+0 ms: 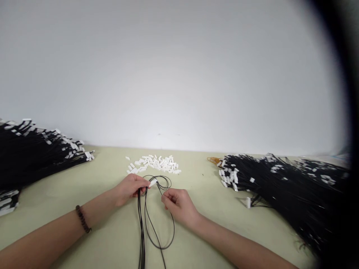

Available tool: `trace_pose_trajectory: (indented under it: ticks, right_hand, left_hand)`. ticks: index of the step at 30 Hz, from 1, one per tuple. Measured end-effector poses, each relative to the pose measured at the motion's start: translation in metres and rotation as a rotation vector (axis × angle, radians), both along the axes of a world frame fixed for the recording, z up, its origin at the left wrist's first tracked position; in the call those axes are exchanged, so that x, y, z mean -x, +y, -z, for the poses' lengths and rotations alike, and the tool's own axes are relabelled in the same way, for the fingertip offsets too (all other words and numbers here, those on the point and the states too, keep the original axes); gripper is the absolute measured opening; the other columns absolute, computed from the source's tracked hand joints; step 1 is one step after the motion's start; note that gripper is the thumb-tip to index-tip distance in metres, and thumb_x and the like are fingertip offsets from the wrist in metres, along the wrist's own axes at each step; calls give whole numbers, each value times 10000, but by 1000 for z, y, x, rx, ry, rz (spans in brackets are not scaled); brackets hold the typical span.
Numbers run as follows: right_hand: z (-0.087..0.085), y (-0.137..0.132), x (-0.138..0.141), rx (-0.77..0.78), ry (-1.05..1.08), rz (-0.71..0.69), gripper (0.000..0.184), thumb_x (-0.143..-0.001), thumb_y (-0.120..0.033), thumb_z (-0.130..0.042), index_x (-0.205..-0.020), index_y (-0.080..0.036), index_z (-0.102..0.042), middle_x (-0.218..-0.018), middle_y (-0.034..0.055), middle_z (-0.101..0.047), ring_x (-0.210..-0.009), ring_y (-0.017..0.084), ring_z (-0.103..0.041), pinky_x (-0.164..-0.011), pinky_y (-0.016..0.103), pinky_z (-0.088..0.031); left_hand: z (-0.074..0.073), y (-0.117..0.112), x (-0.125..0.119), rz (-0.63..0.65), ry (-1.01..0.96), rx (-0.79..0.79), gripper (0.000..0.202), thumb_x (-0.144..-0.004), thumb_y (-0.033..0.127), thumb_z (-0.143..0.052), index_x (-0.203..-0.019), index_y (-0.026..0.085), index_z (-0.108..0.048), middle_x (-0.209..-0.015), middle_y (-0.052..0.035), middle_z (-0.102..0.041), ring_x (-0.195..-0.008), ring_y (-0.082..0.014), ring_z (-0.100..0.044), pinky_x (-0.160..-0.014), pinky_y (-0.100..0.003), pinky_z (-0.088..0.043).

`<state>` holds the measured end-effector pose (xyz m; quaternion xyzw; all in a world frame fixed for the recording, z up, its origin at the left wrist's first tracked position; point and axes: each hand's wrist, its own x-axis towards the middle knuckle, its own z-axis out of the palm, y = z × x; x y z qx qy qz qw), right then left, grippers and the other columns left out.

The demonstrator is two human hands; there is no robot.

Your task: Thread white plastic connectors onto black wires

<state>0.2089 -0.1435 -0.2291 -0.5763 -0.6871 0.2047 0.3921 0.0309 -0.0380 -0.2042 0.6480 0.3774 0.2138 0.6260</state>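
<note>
Between the thumb and fingers of my left hand (131, 188) is a white plastic connector (153, 182). Several thin black wires (141, 231) hang down from that hand toward the near edge of the view. Loops of black wire (165, 182) curl out beside the connector. My right hand (179, 206) is closed in a pinch on a thin black wire, just right of the connector and a little nearer to me. The wire's tip at those fingers is too small to make out.
A scatter of small white connectors (159, 163) lies behind my hands on the pale green table (112, 164). Large bundles of black wires with white connectors lie at left (36, 157) and right (269, 183). Orange wire (214, 160) shows by the right bundle. A pale wall (179, 74) stands behind.
</note>
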Motion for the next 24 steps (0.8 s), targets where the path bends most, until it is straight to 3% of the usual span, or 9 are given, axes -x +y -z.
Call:
trace_pose_trajectory:
  ticks: [24]
  right_hand:
    - [-7,-6,0,13,0,-77,249,-838,-193,-317,-687,-145,-510,-546,-19,-506,-523,73,-454,-508,161,-329]
  left_hand:
    - [-2,-3,2,75,24,-77,325,-662,438,-572,-697,117,-602,-557,1,-457,-512,-77,-339,-481,-209,-209]
